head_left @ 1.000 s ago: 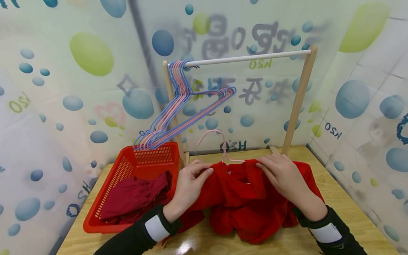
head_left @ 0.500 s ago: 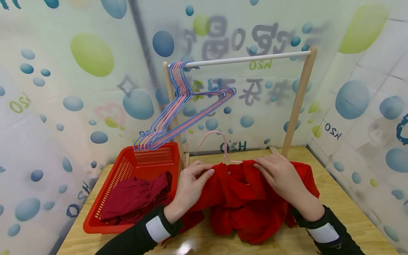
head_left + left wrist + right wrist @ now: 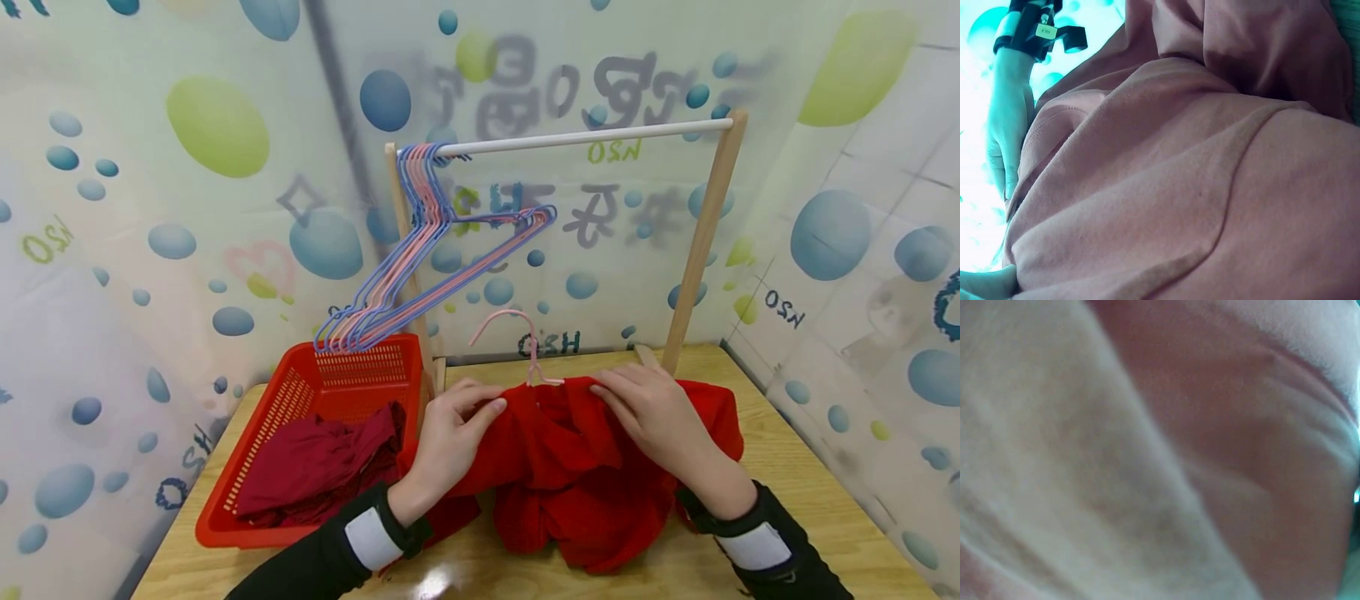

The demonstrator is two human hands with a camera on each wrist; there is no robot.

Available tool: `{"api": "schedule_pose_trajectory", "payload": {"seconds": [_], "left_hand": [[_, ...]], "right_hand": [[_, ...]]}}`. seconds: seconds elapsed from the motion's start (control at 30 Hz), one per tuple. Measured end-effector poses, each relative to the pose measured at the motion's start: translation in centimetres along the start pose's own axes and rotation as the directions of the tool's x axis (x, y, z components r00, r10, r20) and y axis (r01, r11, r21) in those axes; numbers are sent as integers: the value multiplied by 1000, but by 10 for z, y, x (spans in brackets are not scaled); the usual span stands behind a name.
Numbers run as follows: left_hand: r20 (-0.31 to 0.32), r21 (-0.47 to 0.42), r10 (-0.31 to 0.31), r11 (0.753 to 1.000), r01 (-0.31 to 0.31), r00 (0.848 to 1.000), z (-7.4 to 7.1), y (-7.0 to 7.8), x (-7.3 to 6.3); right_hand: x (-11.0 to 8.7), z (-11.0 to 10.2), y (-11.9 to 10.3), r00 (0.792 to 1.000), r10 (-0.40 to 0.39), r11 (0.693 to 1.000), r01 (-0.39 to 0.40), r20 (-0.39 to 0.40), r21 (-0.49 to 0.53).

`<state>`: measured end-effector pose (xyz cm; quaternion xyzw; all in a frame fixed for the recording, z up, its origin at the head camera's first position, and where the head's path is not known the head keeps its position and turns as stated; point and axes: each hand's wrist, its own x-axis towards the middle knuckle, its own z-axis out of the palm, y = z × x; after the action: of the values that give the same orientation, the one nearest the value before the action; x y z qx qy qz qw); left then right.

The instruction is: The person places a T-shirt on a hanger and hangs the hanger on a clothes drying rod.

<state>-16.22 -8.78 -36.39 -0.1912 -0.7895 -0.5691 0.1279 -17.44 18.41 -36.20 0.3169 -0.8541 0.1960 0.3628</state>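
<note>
A red collared shirt (image 3: pixel 577 508) hangs between both hands above the table, its lower part bunched. My left hand (image 3: pixel 453 437) pinches the shirt's left shoulder between thumb and fingers. On the other side of the collar, my right hand (image 3: pixel 660 417) grips the right shoulder. A pink hanger (image 3: pixel 533 342) rises from the neck opening, its hook pointing left; most of its frame is hidden inside the cloth. In the left wrist view the shirt (image 3: pixel 1135 187) fills most of the picture, with the right hand (image 3: pixel 1009 131) at its edge. Blurred cloth (image 3: pixel 1260 456) fills the right wrist view.
A red plastic basket (image 3: pixel 225 492) stands at the left with folded dark red clothes (image 3: pixel 315 467) in it. Behind, a wooden rack with a white rail (image 3: pixel 585 136) carries several blue and pink hangers (image 3: pixel 427 250) at its left end. The wooden table (image 3: pixel 795 517) extends to the right.
My right hand has shifted slightly left along the shoulder, drawing the shirt over more of the hanger's right arm. The hook has moved a little right and down; my left hand barely moved.
</note>
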Motion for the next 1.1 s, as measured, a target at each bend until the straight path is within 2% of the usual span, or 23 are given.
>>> {"api": "schedule_pose_trajectory", "payload": {"seconds": [0.63, 0.93, 1.1], "left_hand": [[10, 13, 22, 1000, -23, 1000, 3, 1, 0], [19, 15, 6, 1000, -6, 1000, 4, 5, 1], [22, 9, 21, 1000, -21, 1000, 5, 5, 1]], "right_hand": [[5, 2, -7, 1000, -3, 1000, 3, 11, -2], [5, 3, -9, 1000, 4, 1000, -4, 23, -9], [4, 5, -7, 1000, 5, 1000, -6, 21, 21]]}}
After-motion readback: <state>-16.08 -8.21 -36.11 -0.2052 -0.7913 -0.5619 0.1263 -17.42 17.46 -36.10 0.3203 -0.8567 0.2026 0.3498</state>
